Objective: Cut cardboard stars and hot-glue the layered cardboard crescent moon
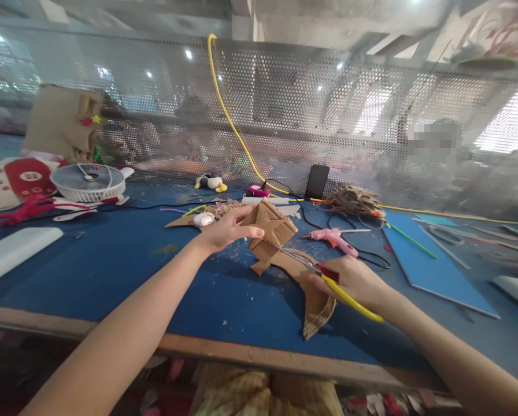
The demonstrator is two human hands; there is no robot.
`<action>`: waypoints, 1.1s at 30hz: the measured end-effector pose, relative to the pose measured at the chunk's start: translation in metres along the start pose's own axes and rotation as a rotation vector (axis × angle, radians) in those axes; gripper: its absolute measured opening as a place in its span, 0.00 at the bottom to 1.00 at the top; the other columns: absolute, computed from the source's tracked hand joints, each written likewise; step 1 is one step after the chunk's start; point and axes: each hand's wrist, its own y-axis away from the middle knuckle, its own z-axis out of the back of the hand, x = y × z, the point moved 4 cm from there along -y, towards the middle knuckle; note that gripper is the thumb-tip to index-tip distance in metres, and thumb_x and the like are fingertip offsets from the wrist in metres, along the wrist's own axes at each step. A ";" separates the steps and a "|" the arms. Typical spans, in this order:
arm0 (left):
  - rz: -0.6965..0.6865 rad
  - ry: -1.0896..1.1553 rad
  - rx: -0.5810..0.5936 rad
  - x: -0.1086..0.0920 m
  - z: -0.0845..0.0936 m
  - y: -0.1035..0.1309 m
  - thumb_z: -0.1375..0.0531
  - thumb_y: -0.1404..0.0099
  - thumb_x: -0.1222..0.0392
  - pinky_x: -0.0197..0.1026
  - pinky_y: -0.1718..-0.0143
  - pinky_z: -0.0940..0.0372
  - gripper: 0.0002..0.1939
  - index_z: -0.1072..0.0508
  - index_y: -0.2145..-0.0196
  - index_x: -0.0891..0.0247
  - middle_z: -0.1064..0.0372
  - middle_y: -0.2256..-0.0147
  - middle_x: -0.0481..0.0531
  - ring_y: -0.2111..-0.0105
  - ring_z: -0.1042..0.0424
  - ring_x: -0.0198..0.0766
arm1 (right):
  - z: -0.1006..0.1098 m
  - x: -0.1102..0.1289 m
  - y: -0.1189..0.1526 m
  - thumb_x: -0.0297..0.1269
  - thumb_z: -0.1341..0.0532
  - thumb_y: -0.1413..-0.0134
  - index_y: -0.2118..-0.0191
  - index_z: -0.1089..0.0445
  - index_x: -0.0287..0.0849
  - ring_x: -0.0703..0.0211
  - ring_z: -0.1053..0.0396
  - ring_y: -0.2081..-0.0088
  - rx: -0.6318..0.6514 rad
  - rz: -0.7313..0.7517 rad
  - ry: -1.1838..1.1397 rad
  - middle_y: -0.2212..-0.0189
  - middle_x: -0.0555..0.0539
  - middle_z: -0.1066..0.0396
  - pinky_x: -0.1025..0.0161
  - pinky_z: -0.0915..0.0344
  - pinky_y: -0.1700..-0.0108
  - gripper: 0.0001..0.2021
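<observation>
My left hand [237, 228] pinches a piece of brown cardboard [290, 226] with a raised cardboard star [265, 227] on its face. In my right hand [352, 280] is a pair of scissors [354, 304] with yellow and red handles. Their blades point left and meet the lower edge of the cardboard piece, just below the star. Under the blades, a curved crescent-shaped strip of layered cardboard [317, 300] lies on the blue tabletop. A small cardboard offcut [259, 267] sits beside the crescent's left end.
A pink glue gun [335, 240] with a black cord lies behind my right hand. Farther back are a phone [317, 181] and a twig bundle [355, 201]. A blue board [436, 266] lies right; a white fan [88, 182] stands left. Perforated metal mesh [285, 104] rises behind the table.
</observation>
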 end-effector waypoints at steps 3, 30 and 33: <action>0.000 -0.012 -0.004 0.000 0.002 0.000 0.33 0.40 0.58 0.50 0.47 0.34 0.25 0.25 0.45 0.58 0.25 0.48 0.55 0.50 0.27 0.48 | -0.004 0.002 0.000 0.55 0.47 0.38 0.80 0.47 0.45 0.63 0.55 0.79 -0.003 -0.010 -0.015 0.83 0.51 0.43 0.59 0.56 0.73 0.25; -0.060 -0.118 -0.062 -0.011 0.001 0.001 0.31 0.42 0.57 0.51 0.44 0.37 0.13 0.21 0.59 0.60 0.25 0.55 0.53 0.53 0.28 0.46 | 0.002 -0.002 -0.002 0.54 0.47 0.36 0.70 0.26 0.42 0.50 0.26 0.67 -0.113 -0.074 0.331 0.70 0.42 0.22 0.58 0.41 0.68 0.23; -0.085 -0.150 -0.071 -0.014 0.000 0.000 0.31 0.42 0.55 0.53 0.42 0.38 0.17 0.21 0.55 0.59 0.27 0.48 0.56 0.48 0.30 0.49 | 0.004 -0.007 -0.001 0.50 0.44 0.39 0.69 0.25 0.42 0.50 0.25 0.67 -0.156 -0.119 0.379 0.70 0.41 0.21 0.59 0.40 0.69 0.18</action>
